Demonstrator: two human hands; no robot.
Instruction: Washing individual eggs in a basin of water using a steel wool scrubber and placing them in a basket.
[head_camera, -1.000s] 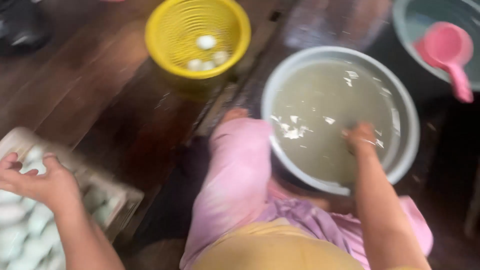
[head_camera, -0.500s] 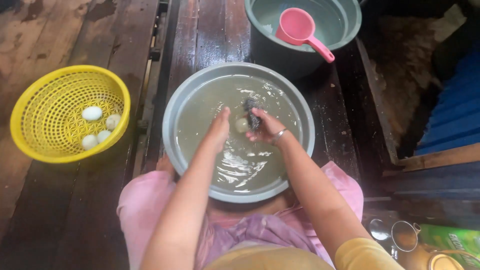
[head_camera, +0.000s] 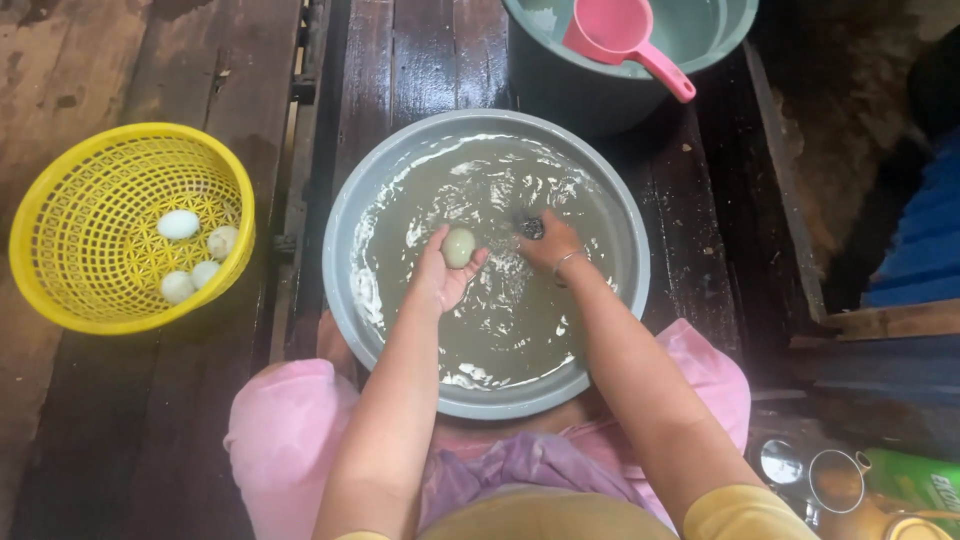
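two bare hands are reaching into a round grey basin of murky, foamy water (head_camera: 400, 180): the left hand (head_camera: 440, 275) is cupping one pale egg (head_camera: 459, 247), the right hand (head_camera: 548, 245) is closing on a small dark scrubber (head_camera: 532, 228). four pale eggs (head_camera: 180, 225) are lying in a yellow plastic basket (head_camera: 60, 270) leftward. farther off, one pink scoop (head_camera: 622, 35) is resting in a second grey basin (head_camera: 720, 30).

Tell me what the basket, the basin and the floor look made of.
Basket: yellow moulded plastic, from its open lattice. Basin: grey, smooth and matte, probably plastic, though painted metal is possible. Floor: dark wood planks with visible grain, shining wet near the basin.
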